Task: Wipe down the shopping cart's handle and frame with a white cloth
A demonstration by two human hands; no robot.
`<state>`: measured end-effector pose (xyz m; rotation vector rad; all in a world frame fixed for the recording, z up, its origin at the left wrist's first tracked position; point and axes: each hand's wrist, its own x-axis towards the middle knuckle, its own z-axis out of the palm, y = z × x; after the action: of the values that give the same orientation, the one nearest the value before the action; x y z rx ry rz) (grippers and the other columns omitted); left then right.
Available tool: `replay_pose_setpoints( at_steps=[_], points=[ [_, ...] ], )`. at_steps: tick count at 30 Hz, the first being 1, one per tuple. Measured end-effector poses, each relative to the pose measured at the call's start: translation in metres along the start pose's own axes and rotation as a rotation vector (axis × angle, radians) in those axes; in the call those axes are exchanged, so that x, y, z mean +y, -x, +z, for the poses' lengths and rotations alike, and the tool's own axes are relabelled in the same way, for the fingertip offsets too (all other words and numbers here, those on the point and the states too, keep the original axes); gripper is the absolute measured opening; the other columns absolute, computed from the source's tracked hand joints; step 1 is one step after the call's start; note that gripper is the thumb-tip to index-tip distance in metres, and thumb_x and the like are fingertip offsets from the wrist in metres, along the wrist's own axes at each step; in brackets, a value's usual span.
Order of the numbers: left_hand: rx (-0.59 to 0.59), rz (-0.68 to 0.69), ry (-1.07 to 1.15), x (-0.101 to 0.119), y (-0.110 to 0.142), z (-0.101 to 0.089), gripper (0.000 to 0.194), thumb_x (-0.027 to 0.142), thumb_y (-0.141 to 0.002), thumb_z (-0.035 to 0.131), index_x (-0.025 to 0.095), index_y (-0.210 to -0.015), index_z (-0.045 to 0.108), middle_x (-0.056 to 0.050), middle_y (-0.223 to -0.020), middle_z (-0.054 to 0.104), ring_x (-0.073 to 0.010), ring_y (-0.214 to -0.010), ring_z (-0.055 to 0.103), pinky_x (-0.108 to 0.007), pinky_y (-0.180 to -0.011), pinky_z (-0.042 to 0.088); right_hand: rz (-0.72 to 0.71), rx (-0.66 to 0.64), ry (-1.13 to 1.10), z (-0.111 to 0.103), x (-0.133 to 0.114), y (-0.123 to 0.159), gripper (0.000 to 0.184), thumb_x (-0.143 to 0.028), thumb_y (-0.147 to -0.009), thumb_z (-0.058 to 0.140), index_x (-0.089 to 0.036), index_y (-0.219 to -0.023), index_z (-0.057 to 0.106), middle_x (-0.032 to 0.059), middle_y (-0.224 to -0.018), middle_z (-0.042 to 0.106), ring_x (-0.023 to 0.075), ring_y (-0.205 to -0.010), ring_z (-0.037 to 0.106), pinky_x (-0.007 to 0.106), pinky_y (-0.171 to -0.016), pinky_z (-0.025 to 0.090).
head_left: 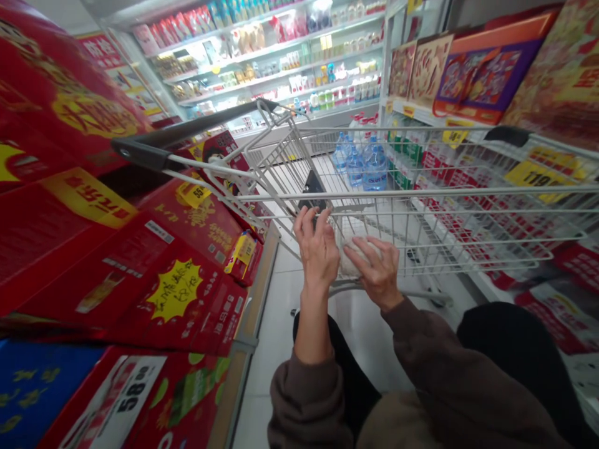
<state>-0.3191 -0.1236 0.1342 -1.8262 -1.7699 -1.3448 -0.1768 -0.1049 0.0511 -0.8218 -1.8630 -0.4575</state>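
Note:
My left hand (pixel 317 248) is raised at the side of a wire shopping cart (pixel 468 196), fingers apart and slightly bent, with nothing visible in them. Close by, my right hand (pixel 378 269) curls its fingers over a whitish, soft-looking bundle (pixel 347 257). The kind of bundle cannot be made out, nor whether it lies inside or outside the wires. Beyond my left fingertips, a dark flat object (pixel 314 187) stands at the handle end of the cart. The cart's dark handle (pixel 196 128) is at the upper left.
Red gift boxes (pixel 187 274) with price signs are stacked along the left. Bottled-drink packs (pixel 458 168) and large boxes (pixel 491 68) line the right shelf. Blue-tinted water bottles (pixel 374 165) stand on the floor past the cart. A lit refrigerated shelf (pixel 271 68) spans the back.

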Motion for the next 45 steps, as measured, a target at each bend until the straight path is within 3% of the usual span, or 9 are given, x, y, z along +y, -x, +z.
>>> replay_pose_setpoints(
  at_steps=[4,9,13,19,24,28,34,39,45],
  points=[
    [0.012,-0.023,0.074,0.000,0.002,0.004,0.071,0.052,-0.102,0.005,0.020,-0.131,0.061,-0.012,-0.140,0.052,-0.0236,-0.147,0.027,-0.047,-0.124,0.021,0.065,0.129,0.081,0.007,-0.003,-0.025,0.041,-0.018,-0.093,0.061,-0.038,-0.129,0.061,0.0042,-0.131,0.062,0.0237,-0.131,0.044,0.049,-0.111,0.033],
    [-0.005,-0.004,0.104,-0.002,0.002,0.003,0.074,0.055,-0.101,0.002,0.022,-0.132,0.060,-0.012,-0.142,0.050,-0.0243,-0.148,0.027,-0.048,-0.125,0.018,0.037,-0.045,0.082,0.023,0.004,0.013,0.040,-0.013,-0.093,0.059,-0.034,-0.127,0.063,0.0043,-0.129,0.065,0.0240,-0.127,0.045,0.052,-0.110,0.028],
    [0.000,-0.018,0.122,-0.002,0.003,0.006,0.074,0.058,-0.100,0.003,0.025,-0.133,0.059,-0.010,-0.144,0.049,-0.0248,-0.149,0.025,-0.050,-0.126,0.015,0.060,-0.099,-0.047,0.000,0.012,0.022,0.044,-0.006,-0.088,0.058,-0.031,-0.123,0.066,0.0040,-0.128,0.063,0.0233,-0.121,0.048,0.044,-0.102,0.037],
    [0.042,-0.049,0.112,0.004,0.005,0.012,0.075,0.059,-0.099,0.002,0.025,-0.132,0.059,-0.009,-0.147,0.047,-0.0221,-0.152,0.020,-0.046,-0.127,0.014,0.143,0.107,0.054,-0.016,0.024,-0.033,0.050,-0.010,-0.090,0.054,-0.040,-0.130,0.061,0.0031,-0.132,0.055,0.0241,-0.129,0.041,0.048,-0.110,0.034],
    [0.022,-0.030,0.078,0.004,0.006,0.010,0.074,0.058,-0.100,0.001,0.025,-0.135,0.057,-0.010,-0.147,0.048,-0.0223,-0.152,0.021,-0.047,-0.127,0.015,0.150,-0.014,0.101,0.000,0.032,0.001,0.043,-0.008,-0.089,0.055,-0.037,-0.119,0.067,0.0038,-0.125,0.059,0.0221,-0.124,0.043,0.048,-0.110,0.029],
    [0.040,-0.026,0.079,0.003,0.007,0.012,0.073,0.057,-0.100,0.001,0.024,-0.134,0.058,-0.010,-0.147,0.048,-0.0217,-0.152,0.021,-0.045,-0.127,0.015,0.144,-0.107,-0.005,-0.021,0.037,0.011,0.050,-0.001,-0.080,0.058,-0.031,-0.119,0.067,0.0049,-0.124,0.062,0.0241,-0.119,0.047,0.044,-0.099,0.036],
    [0.064,-0.037,0.079,0.007,0.006,0.014,0.075,0.058,-0.100,0.001,0.023,-0.132,0.059,-0.011,-0.146,0.048,-0.0217,-0.151,0.022,-0.042,-0.126,0.016,0.150,0.107,0.029,-0.037,0.046,-0.033,0.047,-0.009,-0.085,0.057,-0.035,-0.124,0.064,0.0047,-0.129,0.056,0.0243,-0.125,0.044,0.046,-0.106,0.035],
    [0.052,-0.023,0.098,0.004,0.005,0.014,0.078,0.061,-0.098,0.001,0.023,-0.132,0.060,-0.012,-0.146,0.047,-0.0238,-0.151,0.022,-0.044,-0.125,0.018,0.131,0.070,0.136,-0.014,0.053,0.005,0.037,-0.009,-0.088,0.056,-0.034,-0.112,0.069,0.0035,-0.118,0.063,0.0218,-0.117,0.046,0.046,-0.106,0.032],
    [0.063,-0.045,0.083,0.008,0.005,0.015,0.078,0.062,-0.098,0.001,0.024,-0.131,0.060,-0.012,-0.146,0.048,-0.0232,-0.151,0.022,-0.044,-0.127,0.013,0.155,0.040,0.012,-0.038,0.065,0.009,0.050,-0.005,-0.079,0.057,-0.031,-0.119,0.067,0.0054,-0.122,0.060,0.0251,-0.119,0.049,0.046,-0.101,0.038]
  ],
)
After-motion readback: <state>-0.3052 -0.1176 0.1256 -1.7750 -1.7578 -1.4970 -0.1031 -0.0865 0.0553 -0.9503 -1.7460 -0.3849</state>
